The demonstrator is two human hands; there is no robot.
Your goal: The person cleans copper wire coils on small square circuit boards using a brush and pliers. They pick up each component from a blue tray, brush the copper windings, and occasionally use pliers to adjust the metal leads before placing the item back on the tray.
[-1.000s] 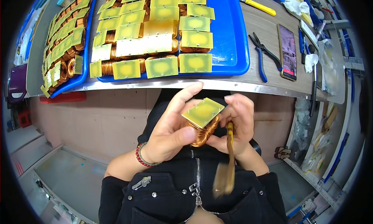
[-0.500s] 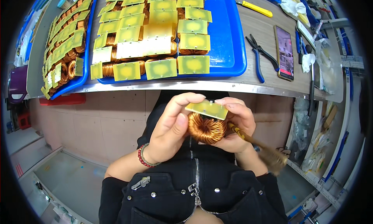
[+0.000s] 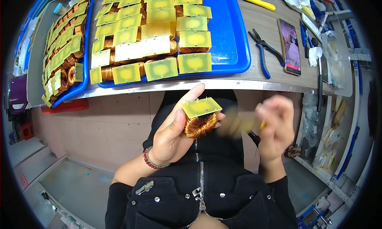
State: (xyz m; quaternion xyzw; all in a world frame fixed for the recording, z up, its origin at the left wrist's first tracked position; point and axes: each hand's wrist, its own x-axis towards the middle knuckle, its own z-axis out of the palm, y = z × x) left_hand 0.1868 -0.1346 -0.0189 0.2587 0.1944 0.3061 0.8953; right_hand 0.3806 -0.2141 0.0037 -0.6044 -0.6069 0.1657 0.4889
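Observation:
A copper-wound toroidal coil (image 3: 197, 127) sits in my left hand (image 3: 171, 135), the fingers and thumb closed around it in front of my dark jacket. On top of the coil lies a yellow-green rectangular board (image 3: 201, 107), with short metal pins sticking up from it. To the right, my right hand (image 3: 276, 127) is closed around a brush (image 3: 236, 123). Its bristle end points left toward the coil, apart from it and smeared by motion. Only a bit of the brush's yellow handle shows at the fingers.
A blue tray (image 3: 242, 64) on the table holds rows of similar coils with boards; another full blue tray (image 3: 81, 84) stands left. Blue-handled pliers (image 3: 260, 56), a phone (image 3: 289, 50) and a yellow cutter knife (image 3: 258, 2) lie right. The table's metal edge (image 3: 223, 84) runs beyond my hands.
My right hand has left the coil and moved right, swinging the brush so its bristles point left. My left hand alone now holds the coil, slightly more to the left, its board tilted differently.

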